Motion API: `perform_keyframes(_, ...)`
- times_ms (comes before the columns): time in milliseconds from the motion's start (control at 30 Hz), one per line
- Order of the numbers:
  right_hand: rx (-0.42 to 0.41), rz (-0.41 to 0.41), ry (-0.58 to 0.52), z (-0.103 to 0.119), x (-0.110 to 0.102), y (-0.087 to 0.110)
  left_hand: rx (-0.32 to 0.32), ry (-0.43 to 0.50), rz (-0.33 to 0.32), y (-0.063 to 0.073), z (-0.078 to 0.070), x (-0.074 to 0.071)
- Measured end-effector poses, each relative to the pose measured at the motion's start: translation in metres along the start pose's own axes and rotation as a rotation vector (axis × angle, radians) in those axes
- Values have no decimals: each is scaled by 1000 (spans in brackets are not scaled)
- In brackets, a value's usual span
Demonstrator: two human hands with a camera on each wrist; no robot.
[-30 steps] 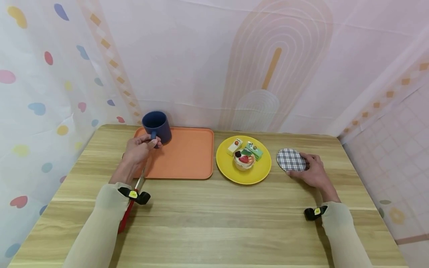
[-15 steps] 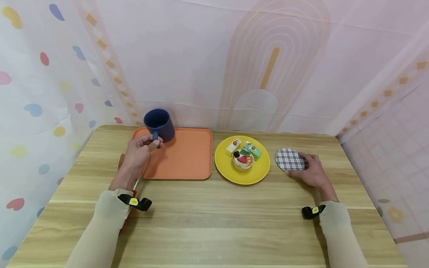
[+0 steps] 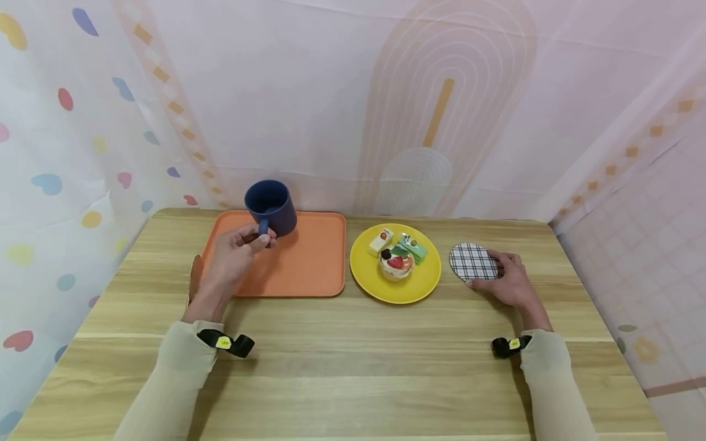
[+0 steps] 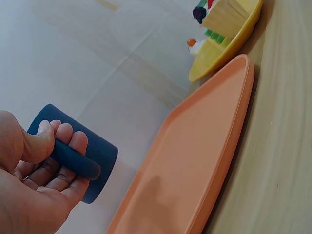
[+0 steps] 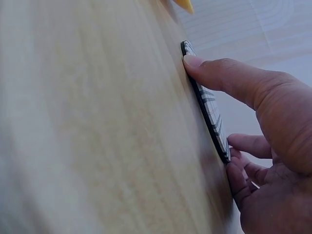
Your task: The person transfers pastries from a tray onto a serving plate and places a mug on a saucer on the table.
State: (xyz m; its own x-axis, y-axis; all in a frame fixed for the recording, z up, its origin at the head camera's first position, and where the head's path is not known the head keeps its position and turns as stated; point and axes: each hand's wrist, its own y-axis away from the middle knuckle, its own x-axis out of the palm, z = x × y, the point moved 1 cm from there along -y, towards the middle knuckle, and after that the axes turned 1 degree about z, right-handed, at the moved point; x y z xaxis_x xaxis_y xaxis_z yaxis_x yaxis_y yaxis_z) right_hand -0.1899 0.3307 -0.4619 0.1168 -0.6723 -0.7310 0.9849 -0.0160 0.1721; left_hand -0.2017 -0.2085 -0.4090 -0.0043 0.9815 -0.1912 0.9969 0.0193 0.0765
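Note:
My left hand (image 3: 228,257) grips the handle of a dark blue mug (image 3: 280,211), the fingers curled through it. In the left wrist view the mug (image 4: 100,151) hangs above the orange tray (image 4: 190,146), apart from it. On the right, my right hand (image 3: 515,282) holds a round plaid coaster (image 3: 471,262) at its rim, thumb on the near edge and fingers at the right side. The right wrist view shows the coaster (image 5: 209,109) thin and dark-edged, low over the wooden table (image 5: 112,126); whether it touches the wood is hard to tell.
Between the tray (image 3: 309,254) and the coaster stands a yellow plate (image 3: 375,288) with a fruit tart (image 3: 396,263) and two small cake pieces (image 3: 380,242). A brown rounded object (image 3: 195,275) is partly hidden beside my left wrist. A patterned curtain (image 3: 309,110) hangs behind the table.
My left hand has lifted the mug and carried it to the right over the tray. My right hand stays at the coaster. The view has shifted slightly, and my left arm now covers a red-handled item.

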Motion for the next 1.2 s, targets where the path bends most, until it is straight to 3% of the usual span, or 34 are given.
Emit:
perform_keyframes(700, 5, -13, -19, 2, 0, -1, 89, 7, 86, 8, -14, 35)
perform_keyframes(933, 10, -9, -25, 2, 0, -1, 82, 13, 108, 11, -18, 46)
perform_keyframes(1200, 11, -3, -20, 0, 1, -3, 141, 70, 139, 12, -25, 55)
